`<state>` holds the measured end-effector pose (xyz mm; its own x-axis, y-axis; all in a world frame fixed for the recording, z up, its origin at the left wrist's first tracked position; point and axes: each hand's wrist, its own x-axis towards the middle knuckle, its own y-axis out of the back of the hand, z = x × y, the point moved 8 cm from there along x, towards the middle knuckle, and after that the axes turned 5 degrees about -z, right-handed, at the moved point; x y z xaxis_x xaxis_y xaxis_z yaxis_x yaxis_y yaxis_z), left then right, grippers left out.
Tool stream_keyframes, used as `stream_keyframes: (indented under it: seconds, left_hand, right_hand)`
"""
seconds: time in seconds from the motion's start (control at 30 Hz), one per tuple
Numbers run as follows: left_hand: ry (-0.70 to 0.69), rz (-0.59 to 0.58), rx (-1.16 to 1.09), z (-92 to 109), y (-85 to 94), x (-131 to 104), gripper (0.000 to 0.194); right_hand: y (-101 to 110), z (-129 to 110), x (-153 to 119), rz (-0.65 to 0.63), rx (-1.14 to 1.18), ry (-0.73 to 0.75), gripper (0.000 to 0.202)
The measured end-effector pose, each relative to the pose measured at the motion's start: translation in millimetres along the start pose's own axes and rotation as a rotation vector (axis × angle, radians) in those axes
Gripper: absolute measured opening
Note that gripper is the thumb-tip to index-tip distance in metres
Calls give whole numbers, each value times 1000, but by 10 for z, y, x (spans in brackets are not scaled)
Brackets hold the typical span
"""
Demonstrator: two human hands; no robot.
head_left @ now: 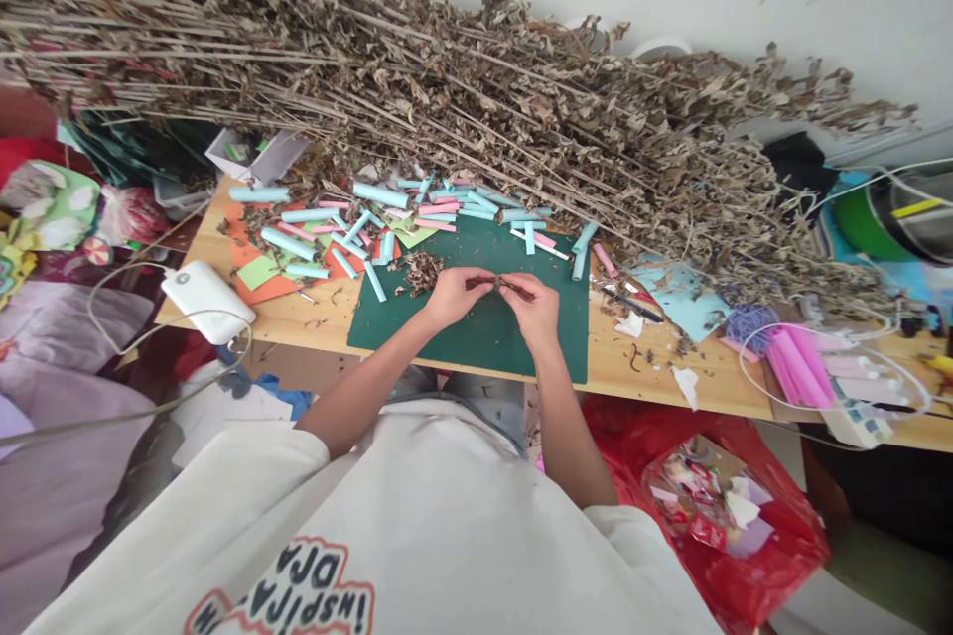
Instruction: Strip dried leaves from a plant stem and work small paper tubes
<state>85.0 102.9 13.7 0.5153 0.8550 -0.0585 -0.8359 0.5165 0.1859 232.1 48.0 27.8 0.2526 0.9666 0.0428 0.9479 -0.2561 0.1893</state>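
Note:
Over the green cutting mat (483, 347), my left hand (460, 296) and my right hand (532, 306) meet fingertip to fingertip. Both are closed in a pinch on a small brown bit of dried leaf (498, 282), mostly hidden by the fingers. Beside my left hand lies a small heap of crumbled dried leaves (421, 273). Rolled paper tubes, blue (381, 194) and pink (434, 224), are scattered along the mat's far edge and to its left.
A large bundle of dried stalks (447, 89) spans the back of the wooden table (715, 387). A white power bank (208, 303) with a cable lies at left. Right are a pen (632, 306), blue paper (689, 303) and purple yarn (750, 325). A red rubbish bag (781, 536) stands below.

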Motion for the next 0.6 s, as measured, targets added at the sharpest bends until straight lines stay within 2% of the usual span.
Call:
stream_keyframes:
  seconds: [0.2, 0.37, 0.43, 0.53, 0.6]
  left_hand:
    - [31, 14, -117, -107, -65, -23, 24]
    - [-3, -9, -101, -62, -98, -1, 20]
    - [-22, 13, -53, 12, -53, 13, 19]
    - [-50, 90, 68, 149, 110, 29, 17]
    - [-65, 100, 142, 218, 199, 41, 16]
  right_hand:
    - [-46, 62, -56, 1, -20, -68, 19]
    - [-45, 23, -62, 45, -62, -52, 16]
    - [-18, 10, -37, 79, -52, -58, 16]
    - [83, 34, -6, 181, -20, -99, 18]
    - [131, 64, 3, 221, 6, -125, 18]
